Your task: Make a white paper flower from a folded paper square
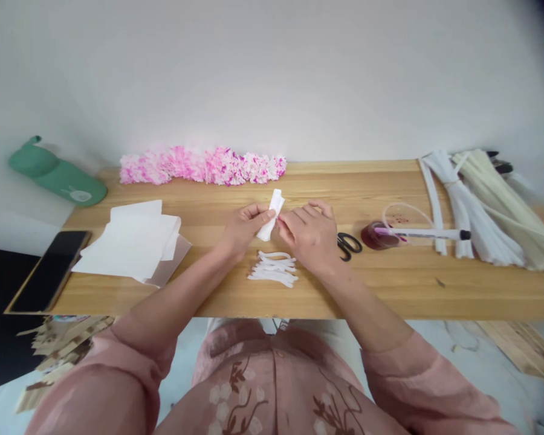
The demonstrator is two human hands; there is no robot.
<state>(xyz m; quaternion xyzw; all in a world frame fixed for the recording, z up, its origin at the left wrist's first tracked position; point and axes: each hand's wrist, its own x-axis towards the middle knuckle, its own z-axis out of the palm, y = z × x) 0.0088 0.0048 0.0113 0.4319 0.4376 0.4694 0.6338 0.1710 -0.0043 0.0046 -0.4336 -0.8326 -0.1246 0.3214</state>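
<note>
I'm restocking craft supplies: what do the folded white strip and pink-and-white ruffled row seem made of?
Folded white strip: probably matte thin paper, from its layered folds. Pink-and-white ruffled row: perhaps matte tissue or fabric, given its frilly edges.

- Centre of the tabletop: left hand and right hand, a folded strip between them, a pile of short strips nearer the wearer.
- Left: smartphone at the edge, paper sheets beside it, bottle behind.
- Back, near the wall: flower row.
- Right, in order: scissors, jar with pen across it, strip bundles.
</note>
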